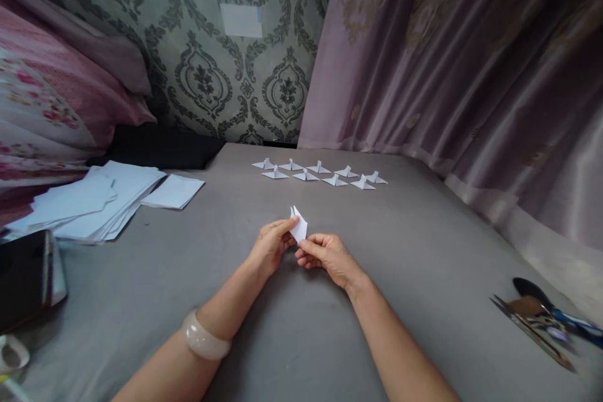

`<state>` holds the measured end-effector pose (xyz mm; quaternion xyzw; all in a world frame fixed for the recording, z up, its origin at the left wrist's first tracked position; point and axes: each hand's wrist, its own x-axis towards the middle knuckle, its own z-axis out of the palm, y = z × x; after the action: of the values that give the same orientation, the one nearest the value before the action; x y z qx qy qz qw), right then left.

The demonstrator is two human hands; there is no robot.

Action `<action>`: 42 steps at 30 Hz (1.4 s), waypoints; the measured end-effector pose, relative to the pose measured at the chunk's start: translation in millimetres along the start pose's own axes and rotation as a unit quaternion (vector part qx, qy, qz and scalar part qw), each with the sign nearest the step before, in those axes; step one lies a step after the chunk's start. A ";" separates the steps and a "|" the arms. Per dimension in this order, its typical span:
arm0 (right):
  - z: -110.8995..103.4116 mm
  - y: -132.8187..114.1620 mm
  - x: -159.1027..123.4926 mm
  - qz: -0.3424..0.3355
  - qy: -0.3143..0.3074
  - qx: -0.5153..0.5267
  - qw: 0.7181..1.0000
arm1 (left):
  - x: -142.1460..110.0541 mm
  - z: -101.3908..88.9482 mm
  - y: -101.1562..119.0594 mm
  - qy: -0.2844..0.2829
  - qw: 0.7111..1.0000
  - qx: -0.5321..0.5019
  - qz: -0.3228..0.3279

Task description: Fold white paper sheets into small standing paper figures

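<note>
A small folded piece of white paper (298, 226) is pinched between both hands above a grey cloth surface (414, 251). My left hand (271, 244), with a pale bangle on its wrist, grips the paper's left side with closed fingers. My right hand (327, 256) pinches the paper's lower right edge. Beyond the hands, several finished white paper figures (320, 173) stand in two rows on the cloth.
A loose pile of white paper sheets (94, 201) lies at the left, with a smaller sheet stack (174, 191) beside it. Scissors and pens (541, 320) lie at the right edge. A dark object (23, 276) sits at the far left. Curtains hang right; pillows left.
</note>
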<state>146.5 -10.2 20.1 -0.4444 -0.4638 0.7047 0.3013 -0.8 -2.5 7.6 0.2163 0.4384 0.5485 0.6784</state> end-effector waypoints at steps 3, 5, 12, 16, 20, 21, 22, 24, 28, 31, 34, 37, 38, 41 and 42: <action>0.0 -0.5 0.0 0.001 0.005 -0.002 1.000 | 1.0 -0.8 1.3 -0.002 1.000 -0.009 -0.011; 0.0 0.3 0.7 0.003 0.012 0.003 1.000 | 1.6 -1.4 1.0 -0.013 1.000 0.004 -0.014; -6.3 1.5 -0.3 0.021 -0.015 -0.002 1.000 | 2.2 -3.2 1.8 0.008 1.000 0.023 -0.001; -11.8 -1.5 -2.3 0.051 -0.046 -0.016 0.998 | 1.9 -4.5 6.7 0.022 0.999 0.024 0.009; -10.1 -3.2 -0.5 0.031 0.002 0.041 0.999 | 2.1 -4.5 5.4 0.023 0.999 0.034 0.016; -8.7 -2.9 0.2 0.026 0.008 0.046 0.999 | 1.9 -4.1 4.2 0.020 0.999 0.038 0.018; -7.2 -2.2 0.7 0.020 0.010 0.043 0.999 | 1.6 -3.5 2.9 0.015 0.999 0.044 0.020; -4.4 -0.1 1.5 0.005 0.012 0.021 1.000 | 0.3 -1.9 1.0 0.002 0.998 0.059 0.029; -2.2 4.3 2.4 -0.019 0.024 -0.007 1.000 | -2.6 0.9 0.7 -0.029 0.995 0.080 0.051; -4.1 5.5 4.1 -0.023 0.026 -0.026 0.999 | -3.4 1.3 1.2 -0.037 0.994 0.081 0.058; -8.0 4.8 7.0 -0.063 0.075 -0.075 0.992 | -2.9 -0.1 0.9 -0.029 0.994 0.091 0.061; -11.3 3.1 9.7 -0.127 0.168 -0.099 0.973 | -2.7 -1.6 0.2 -0.027 0.992 0.106 0.058; -11.9 3.0 10.3 -0.134 0.180 -0.096 0.970 | -2.8 -1.7 -0.1 -0.036 0.992 0.113 0.052; -12.4 6.1 12.6 -0.123 0.162 -0.084 0.975 | -3.5 -1.4 -1.3 -0.061 0.987 0.138 0.046; -12.8 8.3 13.8 -0.122 0.157 -0.086 0.976 | -3.7 -1.4 -1.8 -0.055 0.986 0.148 0.051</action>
<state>152.1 3.0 5.5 -0.5136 -0.5203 0.5417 0.4148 -1.0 -6.7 6.8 0.3665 0.4654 0.4982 0.6332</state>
